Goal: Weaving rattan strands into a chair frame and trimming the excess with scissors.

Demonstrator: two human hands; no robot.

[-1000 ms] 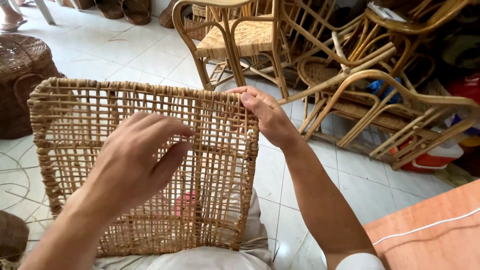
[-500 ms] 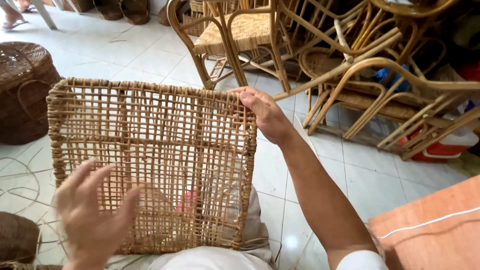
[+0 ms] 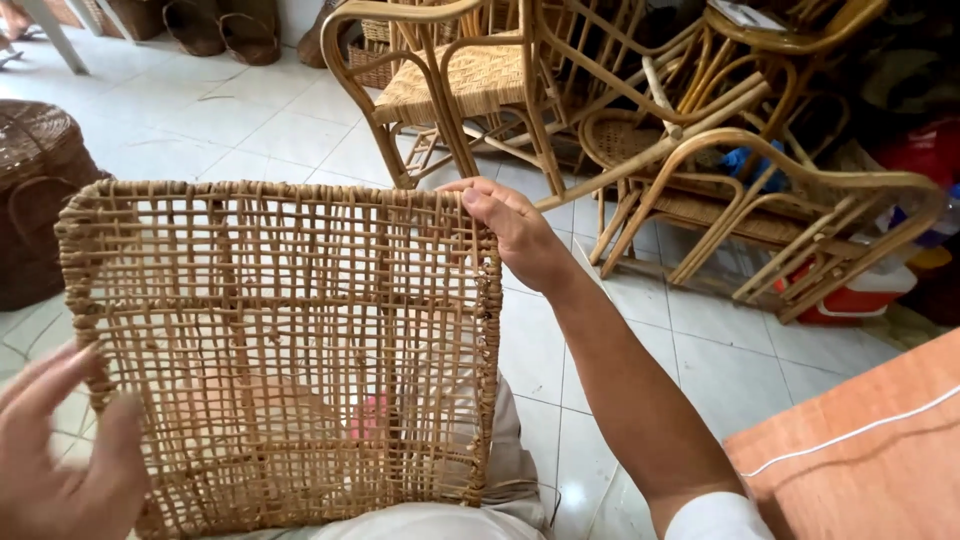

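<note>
A square woven rattan panel with an open lattice stands upright on my lap. My right hand grips its top right corner, fingers curled over the upper edge. My left hand is at the panel's lower left side, fingers spread and blurred, palm beside the left edge; whether it touches the weave I cannot tell.
Several rattan chairs are stacked behind the panel on the white tiled floor. A dark woven basket stands at the left. An orange-brown board with a white cord lies at the lower right.
My left hand has come off the middle of the lattice and dropped to the panel's lower left side. My right hand keeps its hold on the top corner.
</note>
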